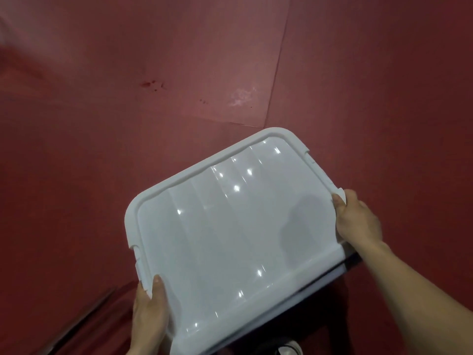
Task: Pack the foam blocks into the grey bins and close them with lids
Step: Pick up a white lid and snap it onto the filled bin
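Red floor mats (pixel 179 73) fill the view, their seams running off ahead of me, with a few dark spots and a pale scuff on them. I judge this to be the closing step. The pale, glossy lid (pixel 230 226) sits tilted in front of me, held at both sides. No foam blocks show anywhere, so I take it they are packed. The bin itself is hidden under the lid. Only a dark strip (pixel 332 275) peeks out below the near right edge, and I cannot tell whether that is its rim. Whether the lid is seated or latched, I cannot tell either.

My left hand (pixel 149 311) grips the near left corner, thumb on top and fingers out of sight beneath. My right hand (pixel 358 221) clasps the right edge, fingers curled round it. A shoe (pixel 289 348) shows at the bottom.
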The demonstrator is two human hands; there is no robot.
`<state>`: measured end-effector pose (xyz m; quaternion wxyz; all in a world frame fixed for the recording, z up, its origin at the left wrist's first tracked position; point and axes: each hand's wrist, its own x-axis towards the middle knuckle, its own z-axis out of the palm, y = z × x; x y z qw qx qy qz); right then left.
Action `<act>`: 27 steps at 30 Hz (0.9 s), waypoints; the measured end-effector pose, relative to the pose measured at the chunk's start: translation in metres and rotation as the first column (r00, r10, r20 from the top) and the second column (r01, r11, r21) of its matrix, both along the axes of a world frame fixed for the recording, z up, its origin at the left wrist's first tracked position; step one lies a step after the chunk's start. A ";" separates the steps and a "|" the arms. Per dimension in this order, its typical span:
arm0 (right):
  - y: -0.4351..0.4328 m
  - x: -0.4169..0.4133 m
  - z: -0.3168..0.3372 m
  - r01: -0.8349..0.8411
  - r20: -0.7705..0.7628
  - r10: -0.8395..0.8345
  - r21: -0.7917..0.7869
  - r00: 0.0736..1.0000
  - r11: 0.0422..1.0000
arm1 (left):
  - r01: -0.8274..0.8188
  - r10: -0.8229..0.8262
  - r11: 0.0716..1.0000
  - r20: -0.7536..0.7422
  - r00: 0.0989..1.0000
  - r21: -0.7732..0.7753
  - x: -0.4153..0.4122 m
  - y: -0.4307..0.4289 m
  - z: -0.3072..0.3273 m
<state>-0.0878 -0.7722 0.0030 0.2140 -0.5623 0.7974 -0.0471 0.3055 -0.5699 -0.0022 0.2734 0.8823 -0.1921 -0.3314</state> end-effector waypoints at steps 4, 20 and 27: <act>0.004 -0.003 0.004 -0.004 -0.020 0.005 0.029 1.000 1.000 | 0.007 -0.006 1.000 -0.039 0.999 0.019 -0.009 0.007 0.009; 0.004 -0.021 0.005 0.010 0.030 -0.017 0.221 0.999 0.975 | -0.235 0.247 0.968 -0.149 0.958 0.093 -0.012 -0.007 0.021; -0.023 -0.018 -0.009 -0.041 0.130 0.028 0.102 0.991 0.994 | -0.289 0.291 0.957 -0.124 0.949 0.028 0.016 -0.031 0.012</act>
